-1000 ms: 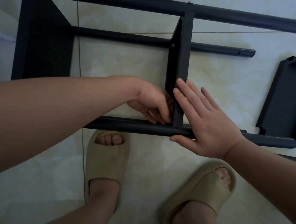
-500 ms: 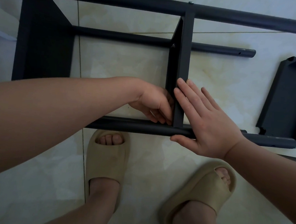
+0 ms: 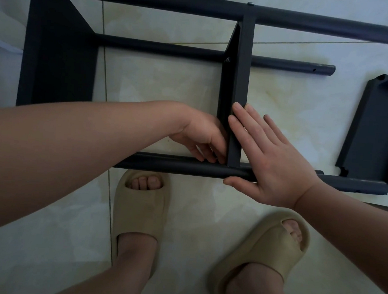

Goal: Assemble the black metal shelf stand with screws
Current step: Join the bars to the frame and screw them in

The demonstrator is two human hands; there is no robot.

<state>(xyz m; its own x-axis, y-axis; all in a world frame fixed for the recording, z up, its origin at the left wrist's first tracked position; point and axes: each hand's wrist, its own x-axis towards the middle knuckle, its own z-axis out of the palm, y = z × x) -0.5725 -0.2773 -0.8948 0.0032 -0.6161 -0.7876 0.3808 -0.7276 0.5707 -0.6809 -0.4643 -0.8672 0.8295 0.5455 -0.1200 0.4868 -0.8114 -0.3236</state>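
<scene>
Your right grip [image 3: 272, 157] lies flat and wide, fingers straight against the middle panel [image 3: 241, 81] of the shelf stand [image 3: 57, 57], unmoved over the last second; your left grip [image 3: 202, 138] stays curled at that panel's foot on the near tube [image 3: 175, 166], and whether it pinches a screw cannot be told; judge this joint not yet fastened; beyond both grips a screw head [image 3: 228, 59] shows on a farther tube [image 3: 149, 45]; right of them a loose panel [image 3: 377, 132] lies on the floor [image 3: 169, 87]; your left grip itself hides the joint
</scene>
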